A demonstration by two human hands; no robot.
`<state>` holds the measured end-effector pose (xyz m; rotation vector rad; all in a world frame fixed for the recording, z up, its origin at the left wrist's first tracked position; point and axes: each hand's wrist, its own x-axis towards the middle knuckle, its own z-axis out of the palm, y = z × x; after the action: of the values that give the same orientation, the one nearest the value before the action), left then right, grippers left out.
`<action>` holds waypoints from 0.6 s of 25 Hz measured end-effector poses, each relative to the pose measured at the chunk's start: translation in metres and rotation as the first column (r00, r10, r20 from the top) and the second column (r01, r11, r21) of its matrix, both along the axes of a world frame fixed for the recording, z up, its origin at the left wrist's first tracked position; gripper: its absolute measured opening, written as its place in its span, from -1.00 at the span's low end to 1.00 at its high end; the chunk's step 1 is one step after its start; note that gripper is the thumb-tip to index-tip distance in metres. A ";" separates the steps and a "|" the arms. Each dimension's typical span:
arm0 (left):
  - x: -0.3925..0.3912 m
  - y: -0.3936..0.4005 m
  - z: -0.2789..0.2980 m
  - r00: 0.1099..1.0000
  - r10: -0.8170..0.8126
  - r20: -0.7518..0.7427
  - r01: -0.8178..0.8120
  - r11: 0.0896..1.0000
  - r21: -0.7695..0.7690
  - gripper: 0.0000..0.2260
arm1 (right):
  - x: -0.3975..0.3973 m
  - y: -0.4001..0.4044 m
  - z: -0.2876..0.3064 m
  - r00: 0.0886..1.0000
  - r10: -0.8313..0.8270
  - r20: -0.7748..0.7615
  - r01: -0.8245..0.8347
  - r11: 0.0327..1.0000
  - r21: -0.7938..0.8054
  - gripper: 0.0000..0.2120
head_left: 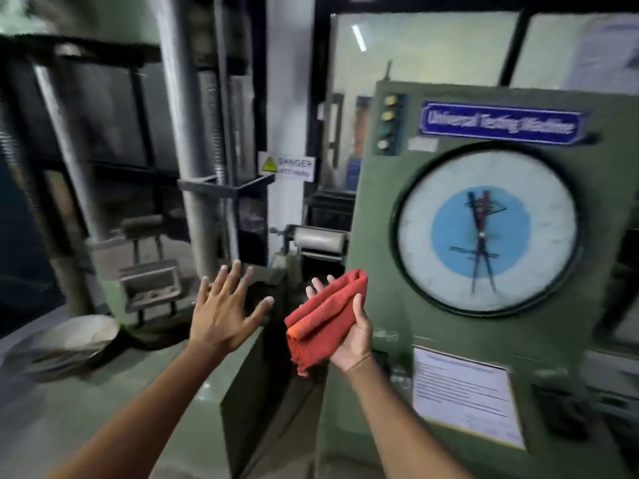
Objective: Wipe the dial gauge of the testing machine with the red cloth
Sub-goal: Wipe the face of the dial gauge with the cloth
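Far to the left of both hands stand the steel columns (193, 133) of the load frame, blurred, with a grey tray-like box (150, 286) low down beside them. The left hand (224, 305) is held up in the air, back toward the camera, fingers spread wide and touching nothing. Above and beyond it, a small danger sign (287, 166) with a yellow triangle hangs on the white post.

Just right of the left hand, and apart from it, the right hand (349, 335) is raised palm-up, with the red cloth (320, 314) folded into a thick pad across its palm. The thumb presses the cloth down from the near side and the fingertips (313, 291) show past its far edge; a loose frayed corner hangs below the hand. The cloth is clear of the machine.

Up and to the right of the right hand is the gauge (485, 231), a large round white dial with a blue centre and thin pointers, set in the green cabinet (373, 209). The cloth is near its lower left rim but not touching it. Above the gauge sits a blue nameplate (501, 123) reading "Universal Testing Machine", with a column of small buttons (388, 124) to its left. Below the gauge, right of the right forearm, a printed sheet (466, 395) is fixed to the cabinet; its text is too blurred to read.
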<state>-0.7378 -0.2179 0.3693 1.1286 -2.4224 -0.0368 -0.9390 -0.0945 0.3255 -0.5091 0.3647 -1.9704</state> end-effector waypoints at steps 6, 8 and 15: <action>-0.219 0.059 0.034 0.979 -0.201 -0.020 0.199 0.978 -0.068 -0.07 | -0.193 0.078 0.053 0.984 -0.177 0.005 0.176 0.983 0.060 -0.36; -0.269 0.074 0.042 0.972 -0.233 -0.016 0.231 0.970 -0.080 -0.08 | -0.239 0.100 0.070 0.971 -0.238 -0.001 0.237 0.968 0.087 -0.40; -0.395 0.088 0.064 0.949 -0.314 -0.022 0.310 0.945 -0.106 -0.18 | -0.367 0.135 0.116 0.898 -0.396 -0.191 0.436 0.855 0.281 -0.28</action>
<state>-1.1324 -0.1303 0.4336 0.6846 -2.5138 -0.0360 -1.3065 0.0404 0.4415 -0.3655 0.9254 -2.2395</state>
